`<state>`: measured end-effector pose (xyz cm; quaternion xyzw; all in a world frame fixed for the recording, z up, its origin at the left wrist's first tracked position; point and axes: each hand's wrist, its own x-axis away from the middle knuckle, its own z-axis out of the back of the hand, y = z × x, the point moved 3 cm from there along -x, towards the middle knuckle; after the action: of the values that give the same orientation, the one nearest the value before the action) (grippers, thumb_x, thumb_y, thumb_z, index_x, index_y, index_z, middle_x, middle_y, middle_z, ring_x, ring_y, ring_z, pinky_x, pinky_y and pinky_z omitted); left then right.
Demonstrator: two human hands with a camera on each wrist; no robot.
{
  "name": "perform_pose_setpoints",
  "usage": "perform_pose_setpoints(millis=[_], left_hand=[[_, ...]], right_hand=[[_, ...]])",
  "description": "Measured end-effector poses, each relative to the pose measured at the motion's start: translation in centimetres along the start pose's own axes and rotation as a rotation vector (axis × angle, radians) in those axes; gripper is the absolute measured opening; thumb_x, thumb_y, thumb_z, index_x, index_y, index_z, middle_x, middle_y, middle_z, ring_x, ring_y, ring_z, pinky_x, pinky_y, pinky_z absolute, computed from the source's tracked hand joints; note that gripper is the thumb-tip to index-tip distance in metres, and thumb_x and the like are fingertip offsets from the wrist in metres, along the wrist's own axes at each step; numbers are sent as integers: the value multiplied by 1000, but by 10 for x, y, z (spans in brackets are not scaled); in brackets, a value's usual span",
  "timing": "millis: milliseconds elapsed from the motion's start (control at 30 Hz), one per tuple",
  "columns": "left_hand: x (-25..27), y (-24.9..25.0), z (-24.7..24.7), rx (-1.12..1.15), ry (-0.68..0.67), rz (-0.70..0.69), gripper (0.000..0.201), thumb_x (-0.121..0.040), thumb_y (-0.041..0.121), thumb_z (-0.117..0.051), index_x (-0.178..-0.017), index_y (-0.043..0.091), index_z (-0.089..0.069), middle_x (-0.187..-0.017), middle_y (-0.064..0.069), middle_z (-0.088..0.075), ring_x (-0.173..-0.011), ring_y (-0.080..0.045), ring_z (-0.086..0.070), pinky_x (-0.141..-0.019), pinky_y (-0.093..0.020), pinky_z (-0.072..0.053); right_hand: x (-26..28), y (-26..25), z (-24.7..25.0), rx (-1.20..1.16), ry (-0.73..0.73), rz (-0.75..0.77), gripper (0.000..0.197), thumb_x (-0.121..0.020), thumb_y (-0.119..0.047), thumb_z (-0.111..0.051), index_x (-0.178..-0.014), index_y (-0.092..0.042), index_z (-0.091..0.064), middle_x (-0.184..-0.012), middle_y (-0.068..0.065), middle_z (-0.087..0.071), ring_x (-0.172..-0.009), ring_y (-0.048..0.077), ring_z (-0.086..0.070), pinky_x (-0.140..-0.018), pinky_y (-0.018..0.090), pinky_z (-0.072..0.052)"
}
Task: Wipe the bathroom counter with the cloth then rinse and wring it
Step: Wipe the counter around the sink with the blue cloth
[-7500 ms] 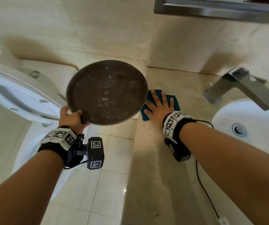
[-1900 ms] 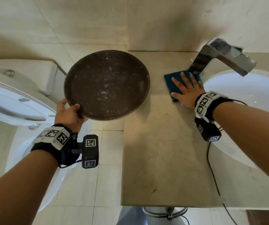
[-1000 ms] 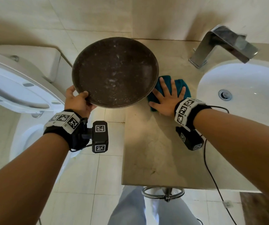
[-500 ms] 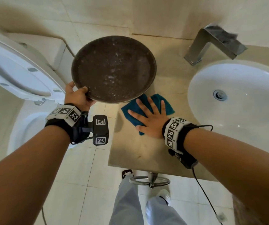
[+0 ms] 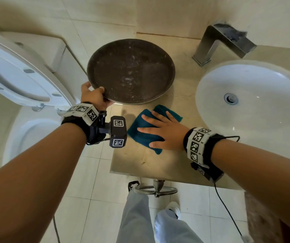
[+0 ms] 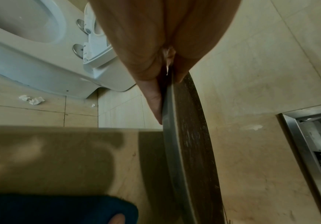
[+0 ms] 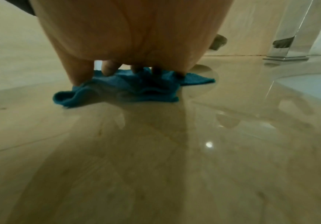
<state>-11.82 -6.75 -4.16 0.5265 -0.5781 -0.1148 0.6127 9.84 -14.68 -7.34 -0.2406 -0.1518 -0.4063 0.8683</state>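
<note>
The right hand lies flat, fingers straight and spread, pressing the teal cloth onto the beige tabletop near its front left corner. The left hand grips the rim of a dark round tray, holding it up clear of the surface. To wipe well, I'd keep the palm weight even, overlap each pass, and work toward the basin beside the faucet.
</note>
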Motion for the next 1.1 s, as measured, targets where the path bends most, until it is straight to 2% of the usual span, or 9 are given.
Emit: perform_pose_setpoints(millis=[100,233,333,500,667,867,1000,1067,1100], left_hand=[[-3,-5,-12,-8,-22,15,52,-95,-8,-29,-137,22,-27,-118,-13,-44,-85,-25,-58,-42,-37,-54],[-14,-8,-19,-17,-23,54,54,-95,-8,-30,-138,23,-27,-120,-13,-43,-88,-28,-58,-49,-43,-55],[-21,-8,-24,-36,-31,71,53,-95,-8,-31,-138,24,-27,-120,-13,-43,-89,-28,-58,-54,-45,-54],[-29,-8,-36,-64,-56,70,53,-96,-7,-31,-139,24,-26,-116,-12,-45,-84,-25,-59,-55,-42,-54],[-38,-9,-48,-121,-91,68,51,-96,-5,-32,-137,24,-26,-114,-13,-48,-85,-26,-60,-54,-43,-56],[-49,-6,-62,-222,-140,94,54,-96,-1,-39,-139,27,-24,-119,-14,-48,-105,-32,-57,-84,-55,-52],[-56,-1,-75,-442,-151,3,58,-90,-1,-53,-141,13,-31,-134,-21,-46,-101,-32,-58,-74,-40,-55],[-63,-4,-78,-586,-160,2,55,-85,2,-59,-136,8,-39,-135,-16,-42,-107,-31,-55,-87,-34,-52],[-65,-5,-78,-618,-158,-10,57,-83,1,-60,-135,7,-37,-129,-12,-44,-106,-30,-56,-85,-28,-53]], right_hand=[[-2,2,-6,48,43,-18,65,-90,-55,-40,-144,-50,-3,-154,-16,21,-143,18,22,-112,49,17],[-4,9,-11,73,52,-18,65,-90,-58,-37,-142,-54,2,-153,-18,24,-142,16,25,-111,47,22],[1,20,-11,97,64,-22,62,-85,-63,-22,-139,-56,8,-150,-20,27,-138,11,28,-112,47,20],[14,46,-12,44,125,-207,57,-79,-68,-3,-130,-61,22,-143,-24,34,-139,11,28,-111,44,23],[15,50,-10,-13,128,-310,60,-73,-69,4,-129,-59,23,-144,-21,33,-140,13,28,-112,46,21],[14,49,-10,-14,121,-314,63,-74,-68,3,-132,-55,22,-143,-20,34,-137,12,31,-109,47,23],[14,50,-11,-1,111,-315,63,-75,-67,3,-132,-54,24,-143,-19,36,-137,13,32,-109,48,23],[14,50,-11,-17,113,-312,62,-76,-67,1,-133,-54,23,-144,-20,35,-136,12,32,-109,48,24],[14,50,-10,-28,122,-309,62,-77,-67,0,-134,-55,21,-145,-20,34,-136,12,32,-109,48,24]])
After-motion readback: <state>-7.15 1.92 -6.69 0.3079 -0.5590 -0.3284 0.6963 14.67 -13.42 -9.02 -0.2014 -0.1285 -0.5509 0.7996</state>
